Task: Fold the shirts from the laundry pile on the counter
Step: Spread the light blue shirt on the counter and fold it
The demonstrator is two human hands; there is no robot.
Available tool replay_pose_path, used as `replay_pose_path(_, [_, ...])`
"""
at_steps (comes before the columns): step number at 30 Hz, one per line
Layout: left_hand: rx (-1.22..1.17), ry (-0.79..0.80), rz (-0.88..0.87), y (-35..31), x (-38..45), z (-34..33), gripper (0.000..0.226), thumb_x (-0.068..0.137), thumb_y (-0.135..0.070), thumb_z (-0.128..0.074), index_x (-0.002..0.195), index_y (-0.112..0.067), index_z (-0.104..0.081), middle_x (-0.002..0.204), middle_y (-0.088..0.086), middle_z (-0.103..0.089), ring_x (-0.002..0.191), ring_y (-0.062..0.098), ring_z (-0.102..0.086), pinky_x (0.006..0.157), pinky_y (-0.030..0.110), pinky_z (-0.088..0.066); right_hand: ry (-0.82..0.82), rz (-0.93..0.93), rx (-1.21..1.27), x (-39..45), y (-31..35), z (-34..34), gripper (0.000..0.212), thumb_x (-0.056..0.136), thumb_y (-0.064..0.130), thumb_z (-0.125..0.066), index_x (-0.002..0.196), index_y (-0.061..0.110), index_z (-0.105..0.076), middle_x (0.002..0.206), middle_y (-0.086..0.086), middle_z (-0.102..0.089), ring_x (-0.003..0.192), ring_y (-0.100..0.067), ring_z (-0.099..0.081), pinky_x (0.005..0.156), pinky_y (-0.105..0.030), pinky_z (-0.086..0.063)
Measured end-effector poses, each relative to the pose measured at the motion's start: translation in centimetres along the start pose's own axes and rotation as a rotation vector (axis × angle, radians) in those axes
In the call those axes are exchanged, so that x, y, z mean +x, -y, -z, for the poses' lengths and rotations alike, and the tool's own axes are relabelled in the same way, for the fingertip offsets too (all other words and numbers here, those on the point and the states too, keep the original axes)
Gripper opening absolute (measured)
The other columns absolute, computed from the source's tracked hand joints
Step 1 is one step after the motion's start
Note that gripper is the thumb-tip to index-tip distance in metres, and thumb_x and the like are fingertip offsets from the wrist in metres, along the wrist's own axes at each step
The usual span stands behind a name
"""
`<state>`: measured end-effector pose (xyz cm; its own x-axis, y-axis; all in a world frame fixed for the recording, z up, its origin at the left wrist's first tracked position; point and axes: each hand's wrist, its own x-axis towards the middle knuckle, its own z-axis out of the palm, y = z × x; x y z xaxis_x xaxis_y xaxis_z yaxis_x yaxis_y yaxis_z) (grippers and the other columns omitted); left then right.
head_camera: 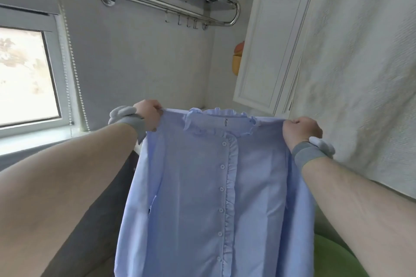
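White wall behind — both hands (148, 116) (300, 130) raised, each grip pinching shirt (202, 186) shoulders.

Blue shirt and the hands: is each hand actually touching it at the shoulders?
Touching. The head view shows the left hand and the right hand each with fingers curled over a shoulder edge of the blue shirt, holding it up, spread between them.

Soft daylight from the window (24, 78) at left, overexposed pane, wide-angle bending at edges, slight softness
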<state>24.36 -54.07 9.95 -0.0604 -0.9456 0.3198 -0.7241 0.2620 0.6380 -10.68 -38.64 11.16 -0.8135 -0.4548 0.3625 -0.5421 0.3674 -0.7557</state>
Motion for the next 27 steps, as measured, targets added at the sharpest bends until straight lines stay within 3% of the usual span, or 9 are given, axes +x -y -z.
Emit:
replay_pose_path(3, [-0.315,-0.039,0.278,0.1,3.5,-3.6,0.025,0.088,-0.002,-0.051,0.105,-0.010,-0.067,0.090,0.011,-0.061,0.065,0.026,-0.060,0.041,0.029,-0.055,0.113,-0.043,-0.029,3.8,0.7,-4.4,0.023,0.086,0.018,-0.049,0.073,0.005,-0.062,0.079,-0.014,-0.065,0.064,-0.027,-0.055,0.061,-0.027,-0.038])
replay_pose_path(5, [-0.311,-0.055,0.316,0.7,5.8,-5.8,0.024,0.087,-0.002,-0.052,0.100,-0.015,-0.068,0.087,0.011,-0.062,0.070,0.028,-0.062,0.051,0.037,-0.059,0.182,-0.077,-0.032,6.2,0.9,-7.1,0.025,0.090,0.016,-0.049,0.089,0.000,-0.067,0.091,-0.018,-0.066,0.081,-0.031,-0.061,0.067,-0.028,-0.040])
replay_pose_path(7, [-0.132,-0.115,0.200,1.7,6.7,-7.2,0.017,0.087,-0.010,-0.049,0.094,-0.021,-0.060,0.080,0.008,-0.061,0.070,0.030,-0.060,0.063,0.036,-0.054,0.252,-0.124,0.005,7.2,0.5,-9.3,0.030,0.092,0.018,-0.047,0.105,-0.001,-0.067,0.106,-0.018,-0.068,0.097,-0.033,-0.065,0.074,-0.029,-0.048])
replay_pose_path(9, [0.084,-0.123,0.058,3.2,9.3,-9.8,0.014,0.087,-0.014,-0.046,0.090,-0.026,-0.041,0.069,0.003,-0.053,0.060,0.027,-0.051,0.059,0.033,-0.041,0.285,-0.165,0.076,8.9,-0.4,-12.3,0.035,0.091,0.020,-0.045,0.111,-0.001,-0.064,0.111,-0.020,-0.066,0.103,-0.035,-0.064,0.084,-0.035,-0.053])
replay_pose_path(12, [0.291,-0.080,-0.123,5.6,12.7,-11.9,0.029,0.083,-0.011,-0.045,0.080,-0.033,-0.027,0.062,0.000,-0.046,0.048,0.022,-0.044,0.053,0.030,-0.033,0.291,-0.195,0.040,10.4,-0.8,-15.6,0.036,0.091,0.020,-0.043,0.113,0.001,-0.065,0.113,-0.018,-0.066,0.107,-0.034,-0.062,0.076,-0.031,-0.045])
replay_pose_path(17, [0.450,0.112,-0.262,9.6,19.8,-16.1,0.019,0.081,-0.021,-0.046,0.084,-0.037,-0.036,0.078,-0.008,-0.049,0.061,0.026,-0.053,0.052,0.026,-0.033,0.411,-0.250,-0.009,13.8,-1.6,-23.0,0.037,0.088,0.020,-0.048,0.118,0.004,-0.062,0.116,-0.018,-0.065,0.107,-0.034,-0.063,0.091,-0.040,-0.053])
replay_pose_path(20, [0.397,0.201,-0.248,11.2,23.7,-19.2,0.021,0.081,-0.015,-0.048,0.075,-0.035,-0.048,0.090,-0.003,-0.060,0.076,0.027,-0.058,0.065,0.031,-0.047,0.424,-0.222,-0.090,16.0,-1.5,-26.8,0.034,0.097,0.017,-0.039,0.119,0.005,-0.062,0.124,-0.015,-0.062,0.114,-0.031,-0.060,0.087,-0.028,-0.045])
replay_pose_path(23, [0.261,0.274,-0.229,12.8,29.1,-23.0,0.036,0.081,0.000,-0.049,0.082,-0.032,-0.065,0.108,0.008,-0.066,0.093,0.031,-0.062,0.083,0.031,-0.049,0.398,-0.229,-0.182,18.1,-0.4,-31.9,0.037,0.099,0.019,-0.037,0.121,0.002,-0.061,0.129,-0.018,-0.059,0.118,-0.033,-0.056,0.091,-0.033,-0.043])
replay_pose_path(27, [0.228,0.346,-0.157,14.0,35.8,-28.1,0.018,0.092,-0.019,-0.050,0.098,-0.020,-0.066,0.117,0.010,-0.064,0.090,0.030,-0.059,0.075,0.029,-0.043,0.473,-0.219,-0.293,21.2,-0.2,-40.1,0.038,0.087,0.029,-0.056,0.113,0.003,-0.066,0.114,-0.017,-0.066,0.104,-0.036,-0.063,0.074,-0.033,-0.044])
